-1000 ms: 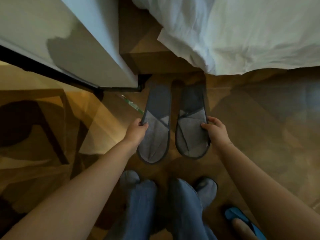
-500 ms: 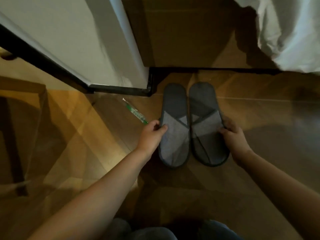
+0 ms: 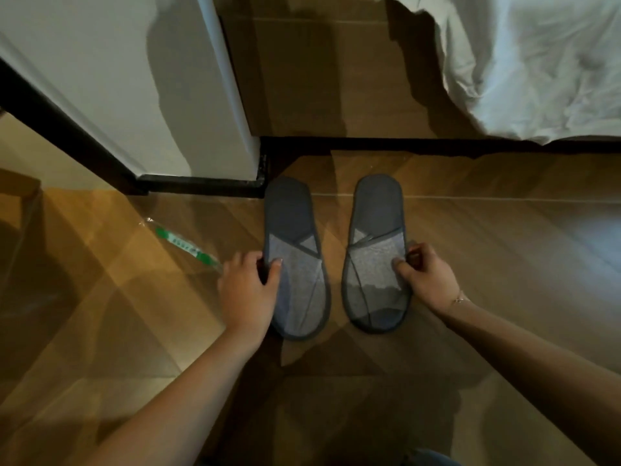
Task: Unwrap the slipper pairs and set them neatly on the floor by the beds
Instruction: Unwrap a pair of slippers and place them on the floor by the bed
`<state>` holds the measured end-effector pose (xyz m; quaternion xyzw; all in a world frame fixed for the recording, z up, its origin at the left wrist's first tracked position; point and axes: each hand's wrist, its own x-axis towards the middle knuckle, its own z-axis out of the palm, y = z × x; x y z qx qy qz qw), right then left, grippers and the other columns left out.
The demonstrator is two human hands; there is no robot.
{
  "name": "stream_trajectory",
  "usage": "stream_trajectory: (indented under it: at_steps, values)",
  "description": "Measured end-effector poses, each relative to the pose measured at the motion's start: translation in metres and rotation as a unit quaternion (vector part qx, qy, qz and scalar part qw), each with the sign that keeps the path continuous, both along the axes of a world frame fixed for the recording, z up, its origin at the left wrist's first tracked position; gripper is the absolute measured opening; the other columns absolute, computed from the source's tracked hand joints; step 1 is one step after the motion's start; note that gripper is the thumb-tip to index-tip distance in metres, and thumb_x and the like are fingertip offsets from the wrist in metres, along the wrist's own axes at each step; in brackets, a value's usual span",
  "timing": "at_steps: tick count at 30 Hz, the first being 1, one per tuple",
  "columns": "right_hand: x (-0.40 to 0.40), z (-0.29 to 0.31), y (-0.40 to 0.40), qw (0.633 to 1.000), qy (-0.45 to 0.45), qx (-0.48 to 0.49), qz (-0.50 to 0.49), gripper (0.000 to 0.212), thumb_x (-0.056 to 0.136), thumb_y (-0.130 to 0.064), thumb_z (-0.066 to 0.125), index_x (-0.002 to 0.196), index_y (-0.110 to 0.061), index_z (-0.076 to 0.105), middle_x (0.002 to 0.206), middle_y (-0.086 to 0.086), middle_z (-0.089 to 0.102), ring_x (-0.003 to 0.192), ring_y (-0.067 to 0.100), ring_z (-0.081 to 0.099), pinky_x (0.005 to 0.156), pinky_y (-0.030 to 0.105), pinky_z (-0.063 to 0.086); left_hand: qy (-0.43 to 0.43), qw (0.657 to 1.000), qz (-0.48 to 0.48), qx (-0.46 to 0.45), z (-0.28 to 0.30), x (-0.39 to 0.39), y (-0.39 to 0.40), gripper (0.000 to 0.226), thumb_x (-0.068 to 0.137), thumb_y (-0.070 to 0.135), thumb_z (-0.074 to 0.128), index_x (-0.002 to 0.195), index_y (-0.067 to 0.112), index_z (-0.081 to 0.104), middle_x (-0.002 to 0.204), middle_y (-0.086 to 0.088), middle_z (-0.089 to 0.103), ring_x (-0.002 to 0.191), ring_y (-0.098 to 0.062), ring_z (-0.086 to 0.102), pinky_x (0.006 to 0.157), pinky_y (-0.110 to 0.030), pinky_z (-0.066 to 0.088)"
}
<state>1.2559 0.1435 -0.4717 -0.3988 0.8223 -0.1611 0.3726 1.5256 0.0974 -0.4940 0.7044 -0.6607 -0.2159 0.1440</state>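
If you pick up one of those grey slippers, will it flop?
Probably a bit. The left slipper looks thin and flat, so likely light and bendy. Its cloth upper creases under the left hand, so it's soft. Flat on the floor, it won't roll.

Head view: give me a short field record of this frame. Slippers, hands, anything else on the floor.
left slipper: flat on the floor, toe toward the person
right slipper: flat, parallel, a gap between the two
left hand: pinches the left slipper's outer edge
right hand: pinches the right slipper's outer edge
wrapper: clear with green print, on the floor left of the slippers
bed sheet: hangs at upper right
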Motion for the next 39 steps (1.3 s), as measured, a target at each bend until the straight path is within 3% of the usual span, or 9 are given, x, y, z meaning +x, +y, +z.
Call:
stream_trajectory:
  at_steps: [4, 7, 10, 12, 14, 17, 23, 35, 39]
  values:
    - [-0.008, 0.000, 0.002, 0.999, 0.035, -0.007, 0.031, 0.039, 0.088, -0.038, 0.062, 0.115, -0.011, 0.051, 0.107, 0.006, 0.058, 0.098, 0.023, 0.057, 0.082, 0.037, 0.049, -0.058, 0.996, -0.040, -0.058, 0.008, 0.007, 0.001, 0.048, 0.085, 0.045, 0.062, 0.122, 0.016, 0.052, 0.118, -0.009, 0.051, 0.108, -0.027, 0.049, 0.088, -0.039, 0.043]
    - [-0.011, 0.006, 0.006, 0.988, 0.128, -0.046, 0.071, 0.050, 0.087, -0.038, 0.063, 0.125, -0.010, 0.049, 0.124, 0.013, 0.047, 0.117, 0.031, 0.045, 0.100, 0.042, 0.042, -0.050, 0.984, -0.149, -0.082, 0.019, 0.006, 0.003, 0.051, 0.086, 0.044, 0.061, 0.129, 0.021, 0.047, 0.131, -0.005, 0.045, 0.119, -0.025, 0.045, 0.095, -0.038, 0.040]
    - [0.001, 0.010, 0.008, 0.965, 0.161, -0.120, 0.171, 0.064, 0.086, -0.044, 0.061, 0.138, -0.013, 0.042, 0.141, 0.015, 0.036, 0.131, 0.035, 0.033, 0.106, 0.044, 0.032, -0.049, 0.960, -0.277, 0.003, 0.024, -0.004, 0.005, 0.064, 0.090, 0.055, 0.049, 0.144, 0.026, 0.032, 0.156, 0.000, 0.019, 0.143, -0.022, 0.020, 0.113, -0.041, 0.024]
    - [0.011, 0.001, 0.007, 0.939, 0.178, -0.111, 0.271, 0.079, 0.082, -0.062, 0.050, 0.146, -0.020, 0.033, 0.155, 0.014, 0.022, 0.140, 0.037, 0.022, 0.112, 0.050, 0.027, -0.082, 0.942, -0.318, 0.064, 0.018, -0.010, 0.004, 0.077, 0.089, 0.063, 0.043, 0.151, 0.028, 0.015, 0.161, 0.003, -0.004, 0.148, -0.021, 0.001, 0.118, -0.040, 0.009]
    - [0.017, -0.009, 0.005, 0.926, 0.175, -0.061, 0.329, 0.089, 0.079, -0.072, 0.042, 0.151, -0.027, 0.018, 0.161, 0.009, 0.005, 0.147, 0.034, 0.005, 0.118, 0.051, 0.015, -0.117, 0.931, -0.337, 0.078, 0.010, -0.011, 0.005, 0.083, 0.087, 0.067, 0.041, 0.152, 0.030, 0.005, 0.161, 0.002, -0.012, 0.148, -0.020, -0.007, 0.118, -0.038, 0.001]
    - [0.019, -0.013, 0.005, 0.928, 0.145, -0.034, 0.341, 0.085, 0.084, -0.064, 0.049, 0.152, -0.032, 0.008, 0.162, 0.000, -0.006, 0.147, 0.027, -0.011, 0.120, 0.043, 0.002, -0.137, 0.921, -0.359, 0.061, 0.006, -0.005, 0.004, 0.083, 0.087, 0.067, 0.039, 0.152, 0.032, 0.003, 0.162, 0.001, -0.011, 0.148, -0.019, -0.007, 0.119, -0.037, 0.001]
    - [0.020, -0.021, 0.014, 0.905, 0.125, -0.035, 0.405, 0.090, 0.081, -0.064, 0.055, 0.151, -0.035, 0.005, 0.161, -0.004, -0.009, 0.146, 0.023, -0.015, 0.121, 0.044, 0.003, -0.138, 0.915, -0.373, 0.065, 0.009, -0.001, 0.005, 0.084, 0.086, 0.066, 0.043, 0.152, 0.032, 0.004, 0.162, 0.003, -0.009, 0.148, -0.018, -0.007, 0.121, -0.038, 0.003]
    - [0.036, -0.018, 0.009, 0.908, 0.087, -0.052, 0.406, 0.085, 0.083, -0.055, 0.060, 0.151, -0.033, 0.014, 0.161, -0.003, -0.006, 0.147, 0.023, -0.013, 0.120, 0.041, 0.003, -0.111, 0.924, -0.359, 0.074, 0.012, 0.001, 0.010, 0.085, 0.086, 0.064, 0.047, 0.153, 0.031, 0.006, 0.162, 0.003, -0.009, 0.148, -0.017, -0.007, 0.121, -0.038, 0.004]
    - [0.020, -0.004, 0.015, 0.924, 0.063, -0.149, 0.347, 0.074, 0.085, -0.060, 0.047, 0.149, -0.031, 0.023, 0.160, -0.003, 0.004, 0.148, 0.021, 0.001, 0.118, 0.037, 0.007, -0.044, 0.949, -0.311, 0.003, 0.022, 0.019, 0.012, 0.070, 0.090, 0.054, 0.047, 0.151, 0.032, 0.019, 0.161, 0.006, 0.000, 0.145, -0.009, -0.006, 0.117, -0.032, 0.001]
